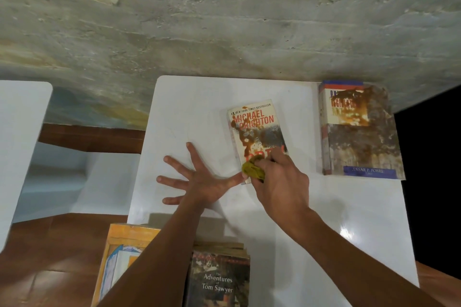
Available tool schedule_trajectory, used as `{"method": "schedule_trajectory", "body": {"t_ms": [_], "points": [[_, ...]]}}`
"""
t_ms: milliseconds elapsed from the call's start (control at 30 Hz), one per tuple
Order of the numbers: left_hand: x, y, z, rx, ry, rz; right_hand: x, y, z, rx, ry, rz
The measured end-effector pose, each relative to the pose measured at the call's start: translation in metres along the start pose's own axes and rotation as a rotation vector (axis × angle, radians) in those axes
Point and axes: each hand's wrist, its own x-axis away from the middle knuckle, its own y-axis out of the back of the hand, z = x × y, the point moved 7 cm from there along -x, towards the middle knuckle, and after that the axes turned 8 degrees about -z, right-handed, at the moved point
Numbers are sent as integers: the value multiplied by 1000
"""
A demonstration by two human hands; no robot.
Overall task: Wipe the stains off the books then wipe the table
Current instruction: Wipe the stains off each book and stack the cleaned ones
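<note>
White table (pixel 311 207), left hand (pixel 197 182) splayed flat, right hand (pixel 279 182) gripping yellow cloth (pixel 252 169) on stained book (pixel 257 132)

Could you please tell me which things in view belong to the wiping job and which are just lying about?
In the job:
Michael Crichton book, stained
stained thick book
yellow cloth, gripped by right hand
left hand, spread flat on white table

Lying about:
Tom Sawyer book
orange-framed book
second white table

Table (pixel 274 219) glossy white; wall (pixel 224 20) rough plaster; cloth (pixel 252 168) crumpled fabric; paperback (pixel 257 129) stained.
</note>
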Motion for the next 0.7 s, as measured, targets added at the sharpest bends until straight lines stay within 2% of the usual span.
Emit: {"method": "schedule_trajectory", "body": {"t_ms": [267, 500, 700], "points": [[0, 0, 0, 5, 3, 19, -12, -1, 1, -4, -9, 4], [0, 0, -1, 5, 7, -37, -19, 4, -7, 19, 2, -42], [0, 3, -5, 11, -30, -127, 9, 5, -14, 15, 36, -2]]}}
